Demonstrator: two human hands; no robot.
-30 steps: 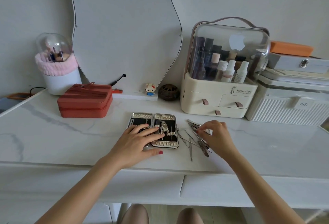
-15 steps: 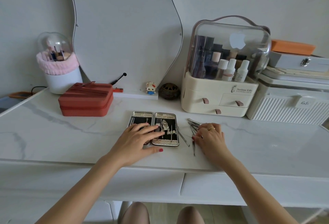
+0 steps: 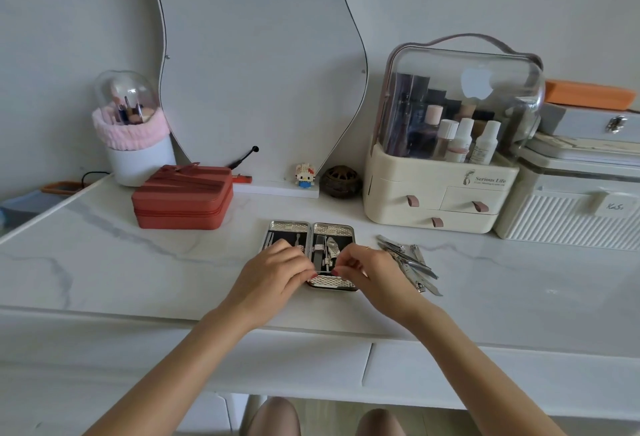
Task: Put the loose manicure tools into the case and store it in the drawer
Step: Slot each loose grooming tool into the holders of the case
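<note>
Both hands meet over the open manicure case point(image 3: 331, 230) lying flat on the marble tabletop point(image 3: 138, 273): the left hand point(image 3: 273, 274) and right hand point(image 3: 372, 271) have fingers curled, fingertips together at its right half; whether they pinch anything I cannot tell. Loose tools point(image 3: 408, 262) lie just right. Behind stands a cream drawer organizer point(image 3: 440, 200).

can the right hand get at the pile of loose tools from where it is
Probably yes. The right hand is over the open manicure case, and the loose manicure tools lie uncovered on the tabletop just to its right, with nothing between them.
</note>
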